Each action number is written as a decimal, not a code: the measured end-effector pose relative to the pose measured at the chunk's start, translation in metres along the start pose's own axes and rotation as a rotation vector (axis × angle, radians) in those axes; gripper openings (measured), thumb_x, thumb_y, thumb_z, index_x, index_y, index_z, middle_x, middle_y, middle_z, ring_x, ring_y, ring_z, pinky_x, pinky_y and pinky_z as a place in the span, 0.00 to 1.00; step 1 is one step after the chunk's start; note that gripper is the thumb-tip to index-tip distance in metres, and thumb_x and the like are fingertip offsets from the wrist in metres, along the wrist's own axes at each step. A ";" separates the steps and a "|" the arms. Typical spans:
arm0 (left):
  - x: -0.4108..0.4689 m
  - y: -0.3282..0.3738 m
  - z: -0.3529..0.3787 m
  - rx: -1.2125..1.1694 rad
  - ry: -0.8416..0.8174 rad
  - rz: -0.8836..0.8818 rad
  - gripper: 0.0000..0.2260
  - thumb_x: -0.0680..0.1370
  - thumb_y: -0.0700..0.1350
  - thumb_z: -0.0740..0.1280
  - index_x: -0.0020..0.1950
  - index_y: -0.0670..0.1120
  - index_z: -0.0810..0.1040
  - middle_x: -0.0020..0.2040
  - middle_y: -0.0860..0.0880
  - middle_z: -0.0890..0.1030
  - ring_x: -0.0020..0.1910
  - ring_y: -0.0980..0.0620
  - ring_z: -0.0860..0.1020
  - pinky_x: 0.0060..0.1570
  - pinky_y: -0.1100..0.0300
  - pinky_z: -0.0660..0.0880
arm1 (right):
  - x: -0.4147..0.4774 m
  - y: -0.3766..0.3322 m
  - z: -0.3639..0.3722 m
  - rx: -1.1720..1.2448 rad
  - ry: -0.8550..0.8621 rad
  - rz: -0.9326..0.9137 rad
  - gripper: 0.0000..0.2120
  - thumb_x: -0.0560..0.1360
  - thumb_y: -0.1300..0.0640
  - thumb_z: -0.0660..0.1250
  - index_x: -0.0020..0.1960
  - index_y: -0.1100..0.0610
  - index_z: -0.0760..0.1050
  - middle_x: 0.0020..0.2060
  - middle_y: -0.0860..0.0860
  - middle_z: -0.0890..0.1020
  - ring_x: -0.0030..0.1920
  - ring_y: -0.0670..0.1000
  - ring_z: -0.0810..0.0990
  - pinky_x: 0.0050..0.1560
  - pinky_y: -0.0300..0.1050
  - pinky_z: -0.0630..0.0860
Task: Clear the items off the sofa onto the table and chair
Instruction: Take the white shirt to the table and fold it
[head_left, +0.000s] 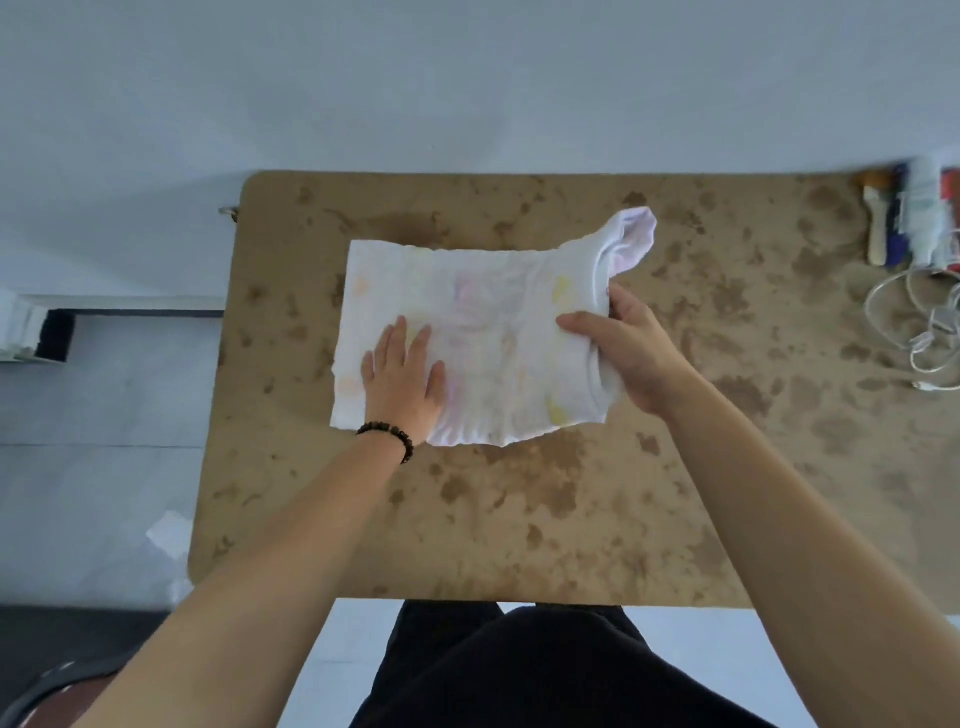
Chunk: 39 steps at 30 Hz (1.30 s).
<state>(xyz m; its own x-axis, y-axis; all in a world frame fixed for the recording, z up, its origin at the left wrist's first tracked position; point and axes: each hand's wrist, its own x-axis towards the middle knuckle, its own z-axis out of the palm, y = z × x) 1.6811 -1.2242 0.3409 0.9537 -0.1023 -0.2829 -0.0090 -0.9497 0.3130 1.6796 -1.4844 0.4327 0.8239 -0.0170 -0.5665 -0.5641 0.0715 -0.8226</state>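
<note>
White printed shirt (493, 332), partly folded, flat on the middle of the table (519, 519), with a sleeve poking out at the far right corner. Pinned near its left end by the left hand (405, 384), palm down and fingers straight. Gripped at the collar end by the right hand (628, 348), thumb on top and fingers curled under the edge. Probably mid-fold: press with the left palm, carry the gripped end over towards it, tuck the sleeve in, smooth flat. Stay clear of the white cable (919, 332) and markers (914, 218), well apart at the right edge.

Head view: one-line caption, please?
Left hand presses a white T-shirt on the mottled table; right hand grips its neck end.
</note>
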 end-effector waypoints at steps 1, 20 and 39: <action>0.000 -0.019 -0.006 -0.021 -0.020 -0.069 0.23 0.82 0.49 0.55 0.77 0.49 0.59 0.80 0.46 0.53 0.78 0.46 0.50 0.75 0.47 0.48 | 0.004 -0.007 0.021 -0.016 -0.021 -0.029 0.17 0.71 0.56 0.73 0.59 0.46 0.79 0.53 0.49 0.85 0.53 0.52 0.84 0.58 0.56 0.80; 0.041 -0.063 -0.055 -0.130 0.263 0.157 0.19 0.82 0.46 0.56 0.72 0.43 0.68 0.74 0.41 0.66 0.74 0.41 0.62 0.71 0.45 0.60 | 0.057 0.058 0.146 -0.799 0.543 -0.502 0.16 0.80 0.60 0.58 0.64 0.51 0.77 0.63 0.49 0.76 0.60 0.49 0.75 0.58 0.47 0.74; 0.110 -0.078 -0.006 -0.021 0.036 0.097 0.34 0.78 0.69 0.45 0.78 0.58 0.36 0.79 0.47 0.38 0.78 0.44 0.40 0.72 0.34 0.44 | 0.110 0.101 0.140 -1.038 0.212 -0.243 0.38 0.79 0.33 0.52 0.79 0.45 0.37 0.79 0.50 0.35 0.79 0.56 0.37 0.77 0.58 0.38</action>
<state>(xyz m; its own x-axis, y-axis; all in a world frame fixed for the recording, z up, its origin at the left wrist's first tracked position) 1.7888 -1.1594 0.2907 0.9588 -0.1821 -0.2182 -0.0955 -0.9296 0.3560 1.7203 -1.3392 0.2941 0.9497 -0.0958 -0.2981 -0.2404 -0.8332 -0.4980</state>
